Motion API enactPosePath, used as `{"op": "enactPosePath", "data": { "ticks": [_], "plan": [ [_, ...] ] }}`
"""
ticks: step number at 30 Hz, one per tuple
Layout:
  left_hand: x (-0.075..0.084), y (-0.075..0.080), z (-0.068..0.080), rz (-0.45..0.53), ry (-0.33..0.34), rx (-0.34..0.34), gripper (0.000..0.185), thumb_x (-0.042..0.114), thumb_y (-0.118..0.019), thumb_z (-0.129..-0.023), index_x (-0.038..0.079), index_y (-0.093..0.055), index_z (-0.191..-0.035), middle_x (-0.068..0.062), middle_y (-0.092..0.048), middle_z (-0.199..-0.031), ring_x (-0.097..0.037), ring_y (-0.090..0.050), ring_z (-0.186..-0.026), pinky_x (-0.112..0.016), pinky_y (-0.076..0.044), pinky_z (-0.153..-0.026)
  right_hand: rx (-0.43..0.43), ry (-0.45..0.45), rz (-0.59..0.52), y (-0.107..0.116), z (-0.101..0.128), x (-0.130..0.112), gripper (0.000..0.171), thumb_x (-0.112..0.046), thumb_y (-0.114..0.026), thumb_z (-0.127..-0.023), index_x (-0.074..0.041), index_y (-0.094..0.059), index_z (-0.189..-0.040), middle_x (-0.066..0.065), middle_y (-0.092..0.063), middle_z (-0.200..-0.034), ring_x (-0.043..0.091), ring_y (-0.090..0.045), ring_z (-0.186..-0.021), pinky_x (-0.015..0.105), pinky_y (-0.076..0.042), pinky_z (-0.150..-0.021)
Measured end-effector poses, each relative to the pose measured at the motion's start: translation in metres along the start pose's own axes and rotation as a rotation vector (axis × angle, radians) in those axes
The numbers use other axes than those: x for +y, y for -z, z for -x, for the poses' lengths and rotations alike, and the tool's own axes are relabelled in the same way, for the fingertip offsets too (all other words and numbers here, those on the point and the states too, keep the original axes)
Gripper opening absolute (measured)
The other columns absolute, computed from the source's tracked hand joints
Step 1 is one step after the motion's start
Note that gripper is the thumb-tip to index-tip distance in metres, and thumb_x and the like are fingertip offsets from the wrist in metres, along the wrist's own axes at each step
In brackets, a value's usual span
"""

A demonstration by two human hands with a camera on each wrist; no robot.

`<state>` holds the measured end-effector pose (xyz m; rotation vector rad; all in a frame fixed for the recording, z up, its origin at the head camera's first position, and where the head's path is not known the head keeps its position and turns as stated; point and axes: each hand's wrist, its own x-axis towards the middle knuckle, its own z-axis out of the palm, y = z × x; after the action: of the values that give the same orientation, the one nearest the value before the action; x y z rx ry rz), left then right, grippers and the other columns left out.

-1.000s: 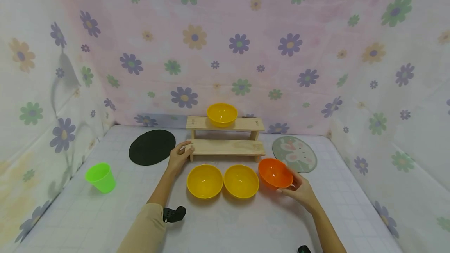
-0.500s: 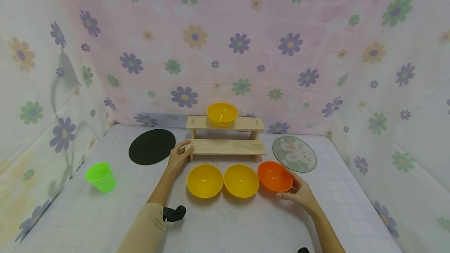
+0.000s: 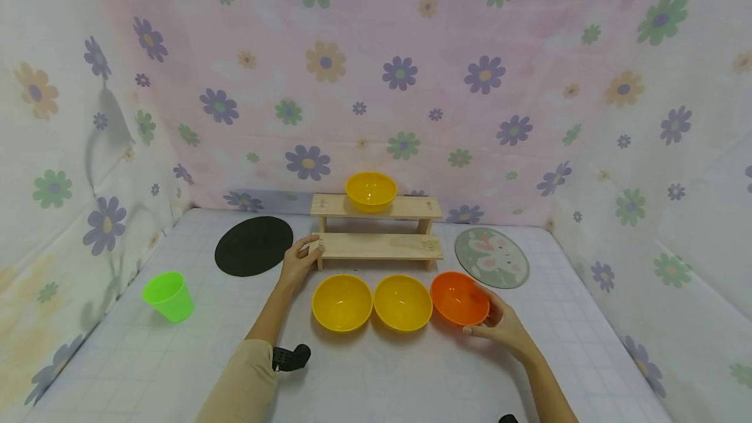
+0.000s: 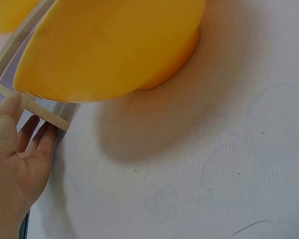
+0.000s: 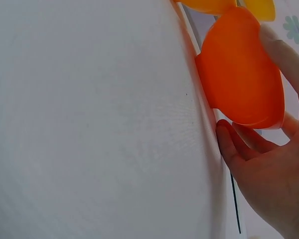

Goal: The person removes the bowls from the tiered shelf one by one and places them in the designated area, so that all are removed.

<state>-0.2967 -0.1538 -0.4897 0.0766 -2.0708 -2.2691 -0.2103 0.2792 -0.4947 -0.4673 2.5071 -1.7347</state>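
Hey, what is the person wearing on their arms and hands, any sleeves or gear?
The left arm has a tan sleeve pushed up near the elbow, with a small black device beside it. The left hand and right hand are bare, no gloves or rings visible. The right forearm is bare; another black device peeks in at the bottom edge.

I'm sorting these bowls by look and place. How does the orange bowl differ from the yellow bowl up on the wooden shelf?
The orange bowl sits on the table, at the right end of a row of three bowls; the yellow shelf bowl stands alone on the wooden shelf, on its top step. The right hand holds the orange bowl's rim; no hand touches the yellow shelf bowl. Both are round, upright and look empty.
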Motion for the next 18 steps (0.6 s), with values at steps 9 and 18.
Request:
{"op": "enactPosePath", "data": {
  "ticks": [9,18],
  "plan": [
    [0.007,-0.001,0.004,0.018,-0.002,-0.024,0.043,0.003,-0.060,-0.090,-0.006,-0.049,-0.130,-0.033,-0.052,-0.126,-0.006,-0.060,-0.089,-0.026,-0.052,-0.080,0.041,-0.014,0.162,0.008,-0.010,-0.010,0.087,-0.011,-0.078,-0.074,-0.002,-0.029,-0.145,0.029,-0.040,-0.139,0.045,-0.050,-0.113,0.043,-0.052,-0.087],
    [-0.013,0.002,-0.008,-0.013,-0.025,0.015,0.043,0.011,-0.064,-0.090,-0.001,-0.053,-0.129,-0.028,-0.057,-0.122,-0.007,-0.061,-0.088,-0.019,-0.052,-0.073,0.086,0.002,0.160,0.014,-0.033,-0.032,0.091,-0.015,-0.078,-0.075,-0.010,-0.024,-0.149,0.030,-0.035,-0.142,0.048,-0.042,-0.123,0.062,-0.036,-0.097]
  ]
}}
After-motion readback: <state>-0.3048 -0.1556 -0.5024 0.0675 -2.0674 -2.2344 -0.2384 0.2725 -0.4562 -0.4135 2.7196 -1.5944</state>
